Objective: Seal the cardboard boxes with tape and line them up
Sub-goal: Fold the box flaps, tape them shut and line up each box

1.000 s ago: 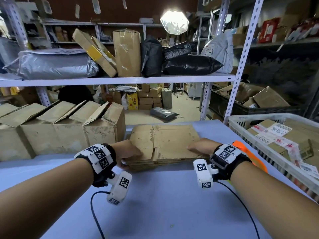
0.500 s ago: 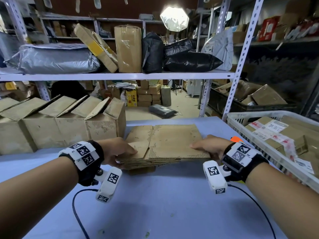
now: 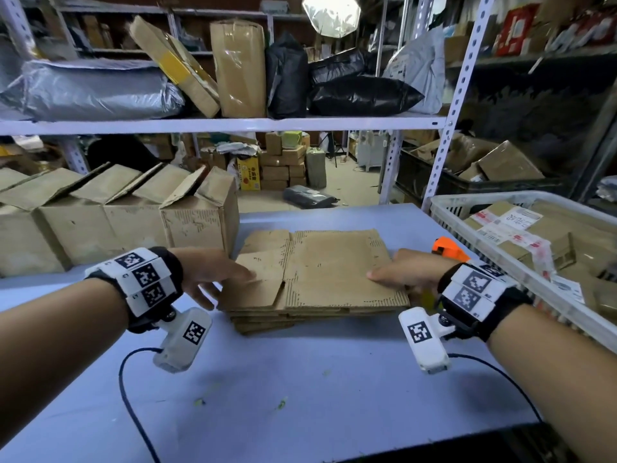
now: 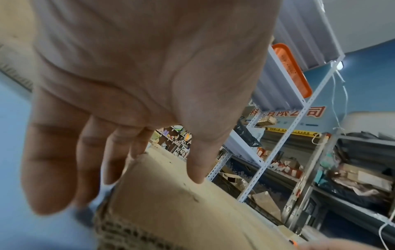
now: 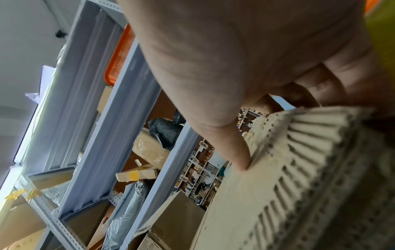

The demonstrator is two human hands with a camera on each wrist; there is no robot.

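Note:
A stack of flattened cardboard boxes (image 3: pixel 317 275) lies in the middle of the blue table (image 3: pixel 300 396). My left hand (image 3: pixel 230 282) pinches the left edge of the top flat box (image 4: pixel 192 219), thumb on top and fingers below. On the right edge, my right hand (image 3: pixel 397 272) grips the same flat box (image 5: pixel 278 194), with its thumb (image 5: pixel 235 152) pressed on top and its fingers curled underneath. The top box sits slightly raised off the stack. A row of assembled boxes (image 3: pixel 117 222) with open flaps stands at the left. An orange tape dispenser (image 3: pixel 447 248) lies behind my right hand.
A white plastic basket (image 3: pixel 500 272) with labelled parcels stands at the table's right edge. A metal shelf (image 3: pixel 233 123) loaded with bags and boxes spans the back, with an upright post (image 3: pixel 444 155) at the table's far right corner. Wrist camera cables trail across the near table.
Both hands have shifted their hold on the top flat box and raised it a little off the stack, drawing it slightly toward me.

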